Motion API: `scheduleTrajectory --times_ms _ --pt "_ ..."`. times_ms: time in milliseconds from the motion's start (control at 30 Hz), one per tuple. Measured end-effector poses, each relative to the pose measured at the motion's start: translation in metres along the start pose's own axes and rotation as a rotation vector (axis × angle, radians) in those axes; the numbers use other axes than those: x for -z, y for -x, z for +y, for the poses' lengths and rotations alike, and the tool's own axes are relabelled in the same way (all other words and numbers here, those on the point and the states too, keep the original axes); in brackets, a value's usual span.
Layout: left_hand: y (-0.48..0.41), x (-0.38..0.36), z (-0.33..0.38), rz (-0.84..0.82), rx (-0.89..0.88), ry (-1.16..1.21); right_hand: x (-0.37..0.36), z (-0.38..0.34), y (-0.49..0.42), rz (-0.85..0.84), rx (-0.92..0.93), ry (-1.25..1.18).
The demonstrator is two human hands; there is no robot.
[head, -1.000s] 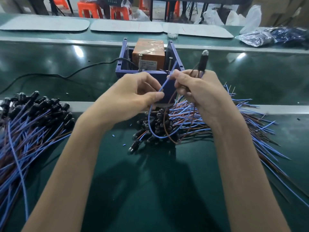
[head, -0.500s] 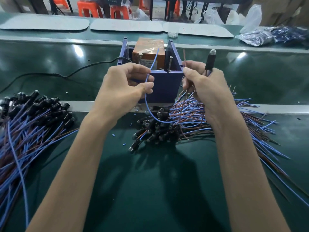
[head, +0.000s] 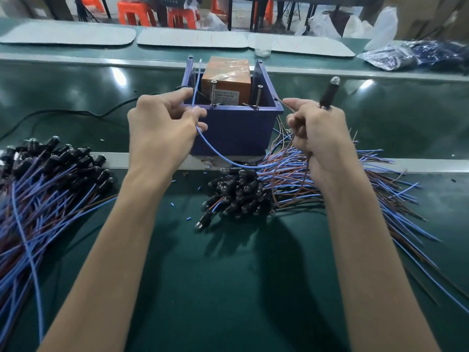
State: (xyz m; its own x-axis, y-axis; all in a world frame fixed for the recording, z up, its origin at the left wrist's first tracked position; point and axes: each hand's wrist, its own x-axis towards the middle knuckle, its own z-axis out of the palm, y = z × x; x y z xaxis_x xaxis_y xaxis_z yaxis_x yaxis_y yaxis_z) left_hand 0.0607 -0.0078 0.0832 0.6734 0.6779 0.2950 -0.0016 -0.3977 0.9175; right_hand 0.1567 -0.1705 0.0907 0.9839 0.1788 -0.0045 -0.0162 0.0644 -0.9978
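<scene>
Between the two hands, a blue box [head: 232, 128] is standing while the left hand [head: 162, 133] is pinching a blue wire [head: 215, 154] upright and the right hand [head: 319, 138] is gripping a black lamp holder [head: 329, 94] and brown wire [head: 288, 106].

**Figure: Your hands and forearms, head view**

Your left hand [head: 162, 133] and right hand [head: 322, 138] are bare, with nothing worn from fingertips to wrist. Knuckles stand out as low ridges across the back of each hand. The fingers are slim, and the nails are too small to describe. Your left forearm [head: 109, 250] and right forearm [head: 368, 250] are bare along the whole length in view. Both are slender and smooth, narrowest at the wrist and broadening steadily toward the lower edge of the frame.
</scene>
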Motion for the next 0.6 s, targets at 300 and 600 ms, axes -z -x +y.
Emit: scheduleTrajectory --times_ms 300,600 --pt "0.0 -0.005 -0.007 -0.01 0.101 -0.03 0.0 0.011 -0.002 -0.03 -0.055 0.002" --pt "-0.002 0.0 -0.005 -0.055 0.109 -0.038 0.0 0.011 -0.001 -0.113 -0.063 0.016"
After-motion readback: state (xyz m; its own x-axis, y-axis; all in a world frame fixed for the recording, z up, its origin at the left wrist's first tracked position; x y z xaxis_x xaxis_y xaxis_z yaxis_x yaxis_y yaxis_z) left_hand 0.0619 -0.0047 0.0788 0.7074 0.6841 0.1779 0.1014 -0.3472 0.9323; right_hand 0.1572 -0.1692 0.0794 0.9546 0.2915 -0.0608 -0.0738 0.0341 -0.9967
